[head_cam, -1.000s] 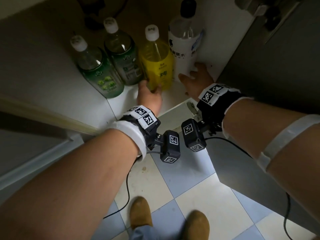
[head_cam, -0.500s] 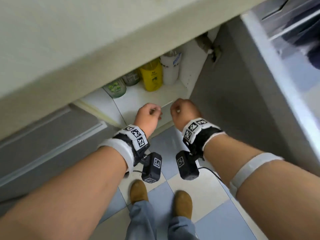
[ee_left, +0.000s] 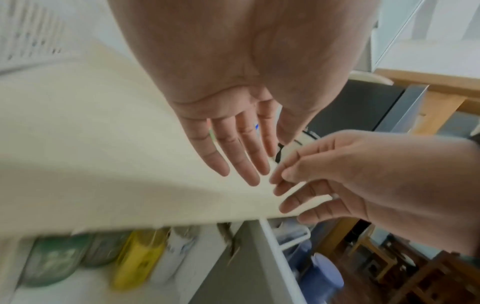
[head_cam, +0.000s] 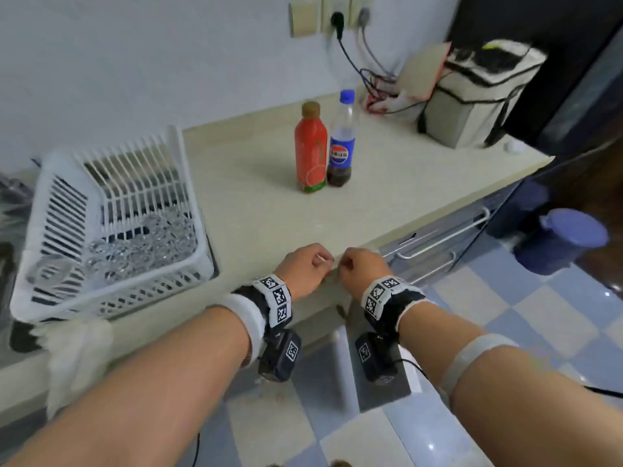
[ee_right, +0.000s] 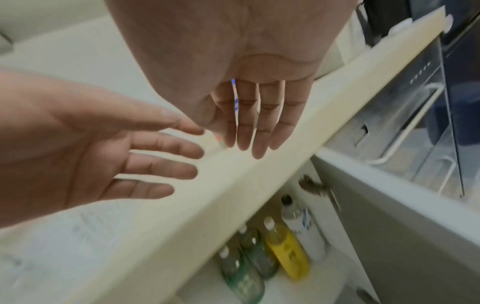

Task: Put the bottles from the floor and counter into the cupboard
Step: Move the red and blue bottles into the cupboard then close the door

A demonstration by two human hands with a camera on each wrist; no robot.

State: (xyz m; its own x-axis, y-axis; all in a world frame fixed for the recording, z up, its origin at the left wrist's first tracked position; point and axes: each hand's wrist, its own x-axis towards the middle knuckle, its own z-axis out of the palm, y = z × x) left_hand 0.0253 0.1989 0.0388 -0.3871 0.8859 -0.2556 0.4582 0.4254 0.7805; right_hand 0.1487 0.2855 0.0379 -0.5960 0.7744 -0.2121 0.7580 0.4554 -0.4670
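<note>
Two bottles stand touching, mid-table (head_cam: 256,183): red bottle (head_cam: 310,150), then smaller cola bottle (head_cam: 342,145). Likely light, stiff plastic, smooth; best taken round the middle. Cola label looks like Pepsi; the red label is unreadable. Left hand (head_cam: 305,269) and right hand (head_cam: 362,272) hover at the table edge, fingers relaxed, empty.

An orange-red plastic bottle (head_cam: 310,150) with a brown cap stands beside a clear cola bottle (head_cam: 342,143) with a blue label and cap, on the beige speckled tabletop (head_cam: 256,197); the floor (head_cam: 526,318) is blue-and-cream checked.
</note>
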